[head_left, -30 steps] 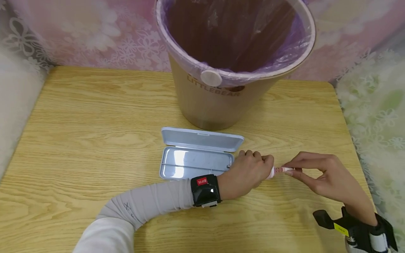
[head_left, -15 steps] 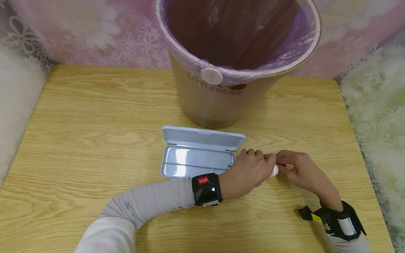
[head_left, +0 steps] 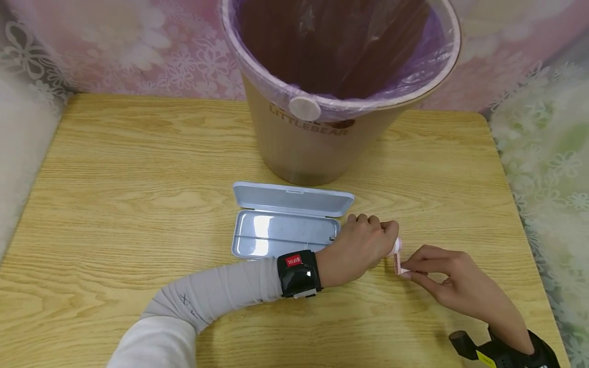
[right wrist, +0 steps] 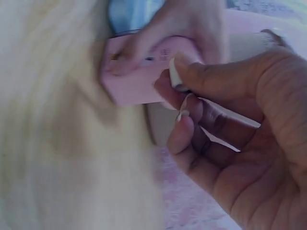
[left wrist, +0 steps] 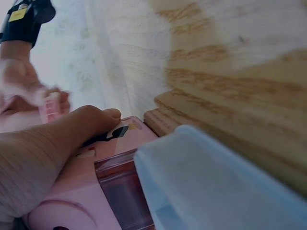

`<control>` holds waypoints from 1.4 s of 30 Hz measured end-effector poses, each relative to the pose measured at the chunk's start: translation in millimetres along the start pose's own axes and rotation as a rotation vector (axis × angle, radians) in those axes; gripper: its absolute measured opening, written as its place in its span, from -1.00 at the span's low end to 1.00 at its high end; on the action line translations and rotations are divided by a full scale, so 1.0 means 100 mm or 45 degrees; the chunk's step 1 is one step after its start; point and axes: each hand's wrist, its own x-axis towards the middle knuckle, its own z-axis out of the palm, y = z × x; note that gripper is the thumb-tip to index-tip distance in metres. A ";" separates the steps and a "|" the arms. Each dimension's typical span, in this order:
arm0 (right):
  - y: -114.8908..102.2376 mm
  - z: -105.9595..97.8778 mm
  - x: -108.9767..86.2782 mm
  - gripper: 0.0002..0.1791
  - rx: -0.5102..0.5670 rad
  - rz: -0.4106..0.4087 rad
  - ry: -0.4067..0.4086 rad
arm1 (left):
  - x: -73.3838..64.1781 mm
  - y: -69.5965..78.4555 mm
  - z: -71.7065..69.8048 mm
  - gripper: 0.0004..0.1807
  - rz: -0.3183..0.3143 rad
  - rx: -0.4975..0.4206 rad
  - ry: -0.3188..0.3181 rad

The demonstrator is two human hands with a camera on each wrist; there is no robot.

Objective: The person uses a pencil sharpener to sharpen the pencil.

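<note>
My left hand (head_left: pixel 363 250) grips a pink pencil sharpener (right wrist: pixel 129 84) from above, its thumb lying along the top. From overhead that hand hides most of the body, leaving the pink and white end showing. A clear drawer window (left wrist: pixel 125 191) shows on one side in the left wrist view. Sticking out from the right end is a pink crank (head_left: pixel 398 263), angled toward the front of the table. Thumb and fingers of my right hand (head_left: pixel 455 278) pinch its white handle (right wrist: pixel 175 74).
Beside the sharpener lies a light blue pencil case (head_left: pixel 271 232) with its lid (head_left: pixel 294 199) raised. Behind it, a tall beige bin (head_left: pixel 317 153) with a purple liner stands on the wooden table (head_left: pixel 138 163). Flowered cloth (head_left: pixel 547 163) borders the table.
My right hand has come in against the left hand, then moved back out and lower, swinging the crank from pointing right to pointing frontward. The left hand holds its place.
</note>
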 end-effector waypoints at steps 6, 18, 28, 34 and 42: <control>-0.04 -0.14 0.10 -0.66 -0.072 0.025 0.238 | -0.01 -0.02 -0.01 -0.76 0.013 0.029 -0.013; 0.41 0.06 0.28 -0.60 -0.172 0.147 0.267 | 0.00 0.03 0.01 -0.83 0.013 -0.062 -0.010; 0.25 0.19 0.02 -0.63 -0.002 0.147 -0.002 | 0.01 0.02 -0.01 -0.85 -0.001 -0.033 -0.043; 0.03 -0.05 -0.02 -0.52 0.119 0.057 -0.081 | 0.00 -0.01 -0.02 -0.84 0.044 -0.058 -0.067; 0.08 -0.30 0.17 -0.64 -0.098 -0.054 0.158 | -0.01 0.00 -0.02 -0.83 0.041 -0.059 -0.016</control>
